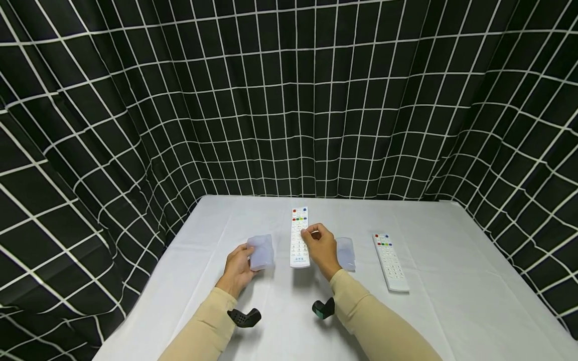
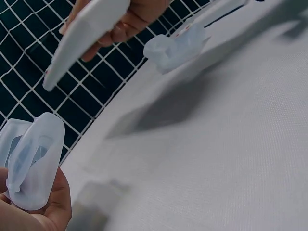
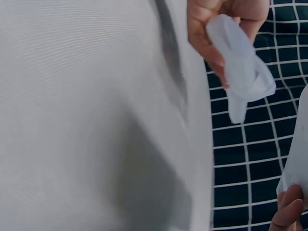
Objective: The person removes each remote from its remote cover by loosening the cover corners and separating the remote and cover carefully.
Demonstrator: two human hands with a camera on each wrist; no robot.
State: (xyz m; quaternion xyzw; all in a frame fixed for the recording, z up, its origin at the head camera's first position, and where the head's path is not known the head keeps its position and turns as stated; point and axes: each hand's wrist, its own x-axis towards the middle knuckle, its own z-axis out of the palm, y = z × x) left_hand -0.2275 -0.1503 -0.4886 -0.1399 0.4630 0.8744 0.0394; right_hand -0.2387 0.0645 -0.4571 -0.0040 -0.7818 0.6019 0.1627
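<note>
A translucent silicone cover (image 1: 261, 252), folded and soft, is in my left hand (image 1: 237, 268); thumb and fingers pinch its edge, and the left wrist view shows the cover's (image 2: 36, 163) open mouth. My right hand (image 1: 321, 245) grips a white remote control (image 1: 299, 245) by its right edge, holding it above the table with its button face up. In the left wrist view the remote (image 2: 86, 41) hangs tilted, apart from the cover. The right wrist view catches only part of the remote (image 3: 299, 149) at its edge.
A second translucent cover (image 1: 345, 253) lies on the white table (image 1: 451, 281) just right of my right hand. Farther right rests another white remote (image 1: 390, 263), face up. Black curtains with a white grid (image 1: 298, 100) stand behind and along the sides.
</note>
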